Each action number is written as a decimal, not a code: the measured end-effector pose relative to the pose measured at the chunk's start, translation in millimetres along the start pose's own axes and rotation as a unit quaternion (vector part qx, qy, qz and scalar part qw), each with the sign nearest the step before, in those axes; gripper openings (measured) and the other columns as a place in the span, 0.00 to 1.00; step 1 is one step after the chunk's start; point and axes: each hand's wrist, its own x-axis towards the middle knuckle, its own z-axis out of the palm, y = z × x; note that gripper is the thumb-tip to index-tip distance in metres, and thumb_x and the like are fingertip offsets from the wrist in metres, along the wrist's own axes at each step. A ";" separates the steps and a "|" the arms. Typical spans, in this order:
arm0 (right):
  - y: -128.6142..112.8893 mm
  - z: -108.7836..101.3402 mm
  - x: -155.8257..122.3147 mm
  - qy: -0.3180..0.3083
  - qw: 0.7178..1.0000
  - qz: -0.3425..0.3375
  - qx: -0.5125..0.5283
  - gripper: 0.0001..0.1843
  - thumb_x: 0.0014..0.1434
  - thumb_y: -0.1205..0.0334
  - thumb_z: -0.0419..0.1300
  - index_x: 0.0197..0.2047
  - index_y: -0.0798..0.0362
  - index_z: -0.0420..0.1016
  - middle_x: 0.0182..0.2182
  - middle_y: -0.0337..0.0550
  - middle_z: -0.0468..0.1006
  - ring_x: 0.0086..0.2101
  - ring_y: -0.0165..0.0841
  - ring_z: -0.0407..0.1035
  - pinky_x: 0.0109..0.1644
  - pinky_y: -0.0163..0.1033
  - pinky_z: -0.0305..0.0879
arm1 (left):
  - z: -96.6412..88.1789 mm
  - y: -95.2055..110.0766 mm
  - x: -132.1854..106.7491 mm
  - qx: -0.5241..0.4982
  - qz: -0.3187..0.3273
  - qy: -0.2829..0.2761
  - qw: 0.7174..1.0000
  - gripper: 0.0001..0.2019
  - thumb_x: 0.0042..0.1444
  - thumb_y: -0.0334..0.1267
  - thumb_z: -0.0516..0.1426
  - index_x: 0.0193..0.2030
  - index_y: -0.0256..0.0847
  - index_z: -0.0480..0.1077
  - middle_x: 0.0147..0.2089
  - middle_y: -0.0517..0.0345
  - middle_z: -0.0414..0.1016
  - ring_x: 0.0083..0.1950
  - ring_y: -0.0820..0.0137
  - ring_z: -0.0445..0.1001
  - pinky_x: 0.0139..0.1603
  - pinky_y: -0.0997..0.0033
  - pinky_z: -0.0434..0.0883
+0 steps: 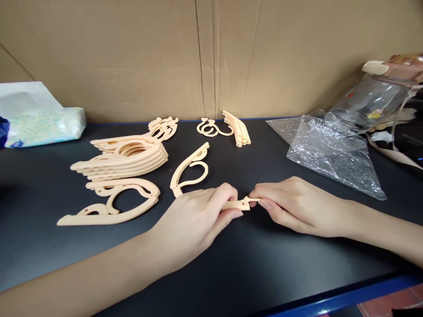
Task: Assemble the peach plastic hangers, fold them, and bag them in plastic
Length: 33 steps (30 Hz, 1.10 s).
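My left hand [201, 215] is closed, pinching a beige plastic hanger arm [238, 205] whose end, with a small hole, sticks out to the right. Facing it, my right hand [294, 207] grips a thin beige hanger piece [254, 200] between thumb and fingers. The two pieces meet or nearly touch at their tips; most of the right one is hidden by the fingers. Just beyond my left hand lies a curved hanger arm [180, 171] with a hook [198, 178] beside it; whether they connect to the held piece is hidden.
Folded hangers [132, 163] are stacked at left, with another folded hanger [122, 215] nearer me. Loose hooks [165, 127], more hooks [209, 127] and a pile of arms [239, 130] lie at the back. At right are clear plastic bags [330, 154] and a bottle [370, 99]; tissues [46, 125] stand left.
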 end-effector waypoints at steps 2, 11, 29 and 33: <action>-0.5 1.5 -0.7 0.010 1.000 -0.016 -0.019 0.18 0.71 0.64 0.41 0.38 0.55 0.69 0.25 0.37 0.66 0.22 0.27 0.57 0.27 0.34 0.53 | -1.4 0.8 1.0 0.001 -0.006 -0.011 1.000 0.05 0.71 0.37 0.48 0.41 0.43 0.59 0.35 0.66 0.73 0.32 0.75 0.74 0.29 0.77 0.64; -2.3 11.4 -3.5 0.060 0.984 -0.070 -0.150 0.18 0.70 0.66 0.41 0.35 0.55 0.69 0.24 0.37 0.68 0.21 0.27 0.59 0.23 0.35 0.52 | -1.5 2.0 3.7 0.067 0.014 -0.040 0.997 0.21 0.73 0.43 0.39 0.33 0.40 0.64 0.31 0.61 0.72 0.29 0.70 0.72 0.29 0.71 0.65; -11.1 10.0 -5.0 0.092 0.908 -0.161 -0.377 0.15 0.70 0.61 0.47 0.34 0.55 0.70 0.21 0.37 0.67 0.22 0.31 0.59 0.25 0.40 0.51 | -1.4 0.6 2.0 0.056 0.020 -0.056 0.997 0.15 0.72 0.38 0.44 0.35 0.40 0.65 0.32 0.61 0.73 0.30 0.69 0.72 0.31 0.70 0.64; -12.3 10.1 -6.2 0.093 0.899 -0.167 -0.393 0.16 0.70 0.60 0.48 0.34 0.56 0.70 0.21 0.37 0.66 0.22 0.31 0.59 0.25 0.40 0.51 | -0.7 0.8 2.0 0.048 0.019 -0.052 0.997 0.15 0.72 0.38 0.44 0.34 0.40 0.64 0.31 0.60 0.73 0.30 0.68 0.72 0.31 0.70 0.63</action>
